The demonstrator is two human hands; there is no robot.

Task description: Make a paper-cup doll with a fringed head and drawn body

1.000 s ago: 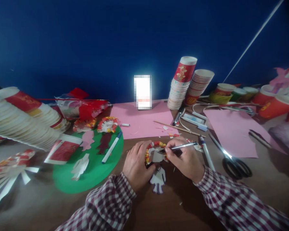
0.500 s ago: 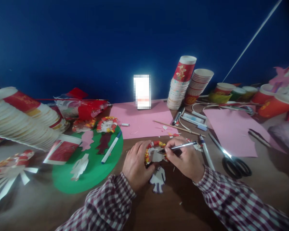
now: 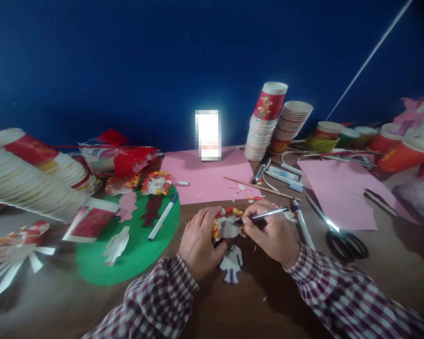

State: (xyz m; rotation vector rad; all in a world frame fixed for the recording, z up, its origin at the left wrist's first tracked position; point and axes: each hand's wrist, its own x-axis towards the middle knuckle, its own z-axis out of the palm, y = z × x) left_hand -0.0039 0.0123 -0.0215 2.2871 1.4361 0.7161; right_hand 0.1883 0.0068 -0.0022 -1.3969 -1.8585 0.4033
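Note:
My right hand (image 3: 273, 238) is closed in a writing grip on a silver pen (image 3: 270, 213). The pen's tip meets a red, yellow and white paper piece (image 3: 230, 229) that looks like a cut paper cup, lying on the brown table. Curled along the left side of that piece is my left hand (image 3: 202, 242), its thumb at the near edge and its fingers gripping the rim; part of the piece is hidden by it. Just below lies a white paper doll cutout (image 3: 231, 268) with dark outlines, its top covered by the paper piece.
Scissors (image 3: 342, 240) and a white marker (image 3: 304, 223) lie to the right. On the left, a green paper circle (image 3: 127, 263) carries cutouts and a blue-capped marker (image 3: 163, 216). Behind are pink paper (image 3: 183, 160), a bright phone-like screen (image 3: 208, 134) and stacked paper cups (image 3: 261, 132).

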